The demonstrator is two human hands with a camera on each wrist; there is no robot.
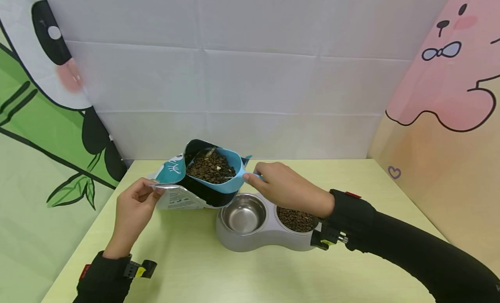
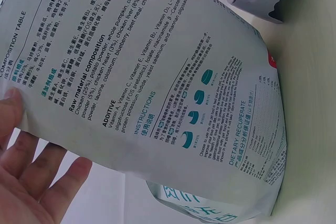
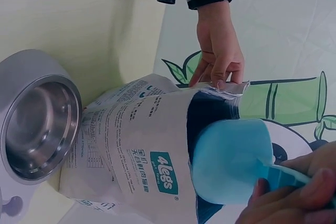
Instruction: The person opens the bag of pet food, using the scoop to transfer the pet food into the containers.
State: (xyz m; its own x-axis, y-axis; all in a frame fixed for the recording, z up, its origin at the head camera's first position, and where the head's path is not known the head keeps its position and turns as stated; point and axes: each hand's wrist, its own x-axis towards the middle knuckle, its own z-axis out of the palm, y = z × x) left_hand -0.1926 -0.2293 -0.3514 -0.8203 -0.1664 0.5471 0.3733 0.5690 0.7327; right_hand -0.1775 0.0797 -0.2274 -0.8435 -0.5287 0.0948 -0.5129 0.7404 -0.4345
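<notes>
Pale tabletop (image 1: 234, 275) beneath, right fingers (image 1: 268, 172) grip a blue scoop (image 3: 233, 161) of kibble (image 1: 209, 167); left fingers (image 1: 140, 188) pinch a bag (image 3: 136, 145).

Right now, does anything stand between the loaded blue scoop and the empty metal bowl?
Yes, the food bag: the right hand holds the scoop at its open mouth, and in the right-wrist view the bag's wall lies between scoop and bowl.

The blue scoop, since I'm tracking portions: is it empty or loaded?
Loaded: in the head view, brown kibble fills most of the blue scoop, leaving some inner wall bare.
</notes>
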